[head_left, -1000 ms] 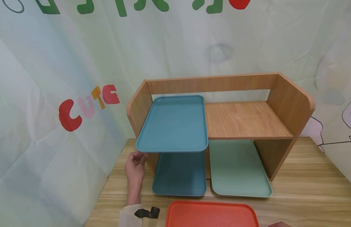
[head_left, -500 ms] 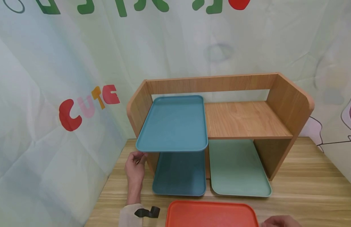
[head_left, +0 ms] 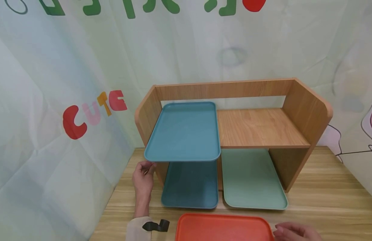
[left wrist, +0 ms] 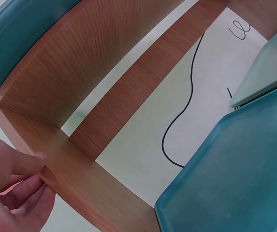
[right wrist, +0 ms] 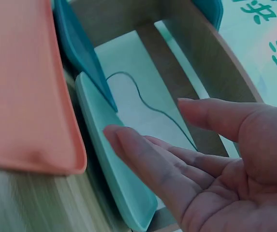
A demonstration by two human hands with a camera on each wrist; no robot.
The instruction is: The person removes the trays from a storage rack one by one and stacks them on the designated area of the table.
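Observation:
My left hand (head_left: 143, 175) pinches the front edge of the left side panel of a wooden desk shelf (head_left: 264, 127); in the left wrist view its thumb lies inside the panel (left wrist: 75, 174) and the fingers outside. Just above that hand, a blue tray (head_left: 186, 132) lies on the upper board at the left, its front jutting out. My right hand (head_left: 297, 231) is at the right edge of a red tray (head_left: 223, 227) in front of the shelf. In the right wrist view this hand (right wrist: 215, 169) has its fingers extended and thumb apart, holding nothing.
Under the upper board stand a darker blue tray (head_left: 190, 185) at the left and a pale green tray (head_left: 253, 180) at the right, both reaching forward. The wood-grain table (head_left: 330, 201) carries everything. A printed cloth (head_left: 83, 67) hangs behind and to the left.
My right hand has come in from the bottom edge and moved up and left to the red tray's right side. The left hand and the trays have stayed put.

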